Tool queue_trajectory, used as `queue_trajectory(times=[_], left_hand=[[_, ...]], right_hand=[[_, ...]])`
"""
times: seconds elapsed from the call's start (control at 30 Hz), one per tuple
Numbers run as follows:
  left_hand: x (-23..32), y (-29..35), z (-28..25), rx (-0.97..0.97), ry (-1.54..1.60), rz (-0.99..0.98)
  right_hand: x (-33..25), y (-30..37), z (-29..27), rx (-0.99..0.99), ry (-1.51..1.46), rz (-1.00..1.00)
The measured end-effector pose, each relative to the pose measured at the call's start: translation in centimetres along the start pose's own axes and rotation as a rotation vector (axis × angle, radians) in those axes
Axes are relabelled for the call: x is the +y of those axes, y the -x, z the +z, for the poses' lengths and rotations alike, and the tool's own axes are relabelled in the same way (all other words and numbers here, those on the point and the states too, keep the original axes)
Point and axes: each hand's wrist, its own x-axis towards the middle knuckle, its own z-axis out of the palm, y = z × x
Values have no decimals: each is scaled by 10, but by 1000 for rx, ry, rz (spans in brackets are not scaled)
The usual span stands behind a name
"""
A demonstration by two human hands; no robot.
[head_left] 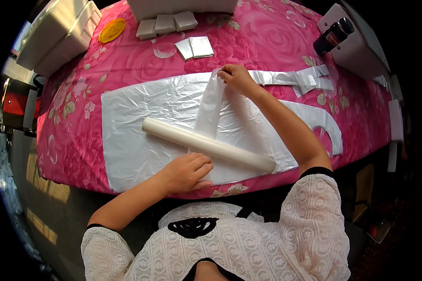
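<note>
A thin white plastic apron (140,112), its curved neck opening at the right, lies spread on the table. Across it, at a slant, rests a long whitish roll (208,145). My right hand (237,78) is closed at the apron's far edge, pinching the top of a narrow flap of translucent plastic film (210,103). That flap runs down toward the roll, where its lower end is hard to follow. My left hand (186,172) lies on the apron's near part, just below the roll, fingers bent and thumb apart; nothing shows in it.
Folded plastic strips (309,79) lie at the far right of the apron. Beyond are small folded white packets (201,47), more packets (165,23) and a yellow disc (112,30). White boxes (63,37) stand around the pink floral tablecloth (75,136); a dark bottle (333,36) is at right.
</note>
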Motion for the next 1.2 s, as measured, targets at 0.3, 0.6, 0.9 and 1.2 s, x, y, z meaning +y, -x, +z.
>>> queue_trajectory(times=[0.3, 0.6, 0.9, 1.2], left_hand=[[13, 23, 56, -253, -151, -39], [18, 25, 57, -253, -158, -55], [20, 28, 55, -156, -88, -107], [-11, -10, 49, 245, -168, -526]], right_hand=[[-5, -5, -6, 76, 97, 69], [-61, 166, 43, -102, 456, -264], [-1, 187, -21, 253, 767, -66], [-5, 185, -58, 379, 593, 83]])
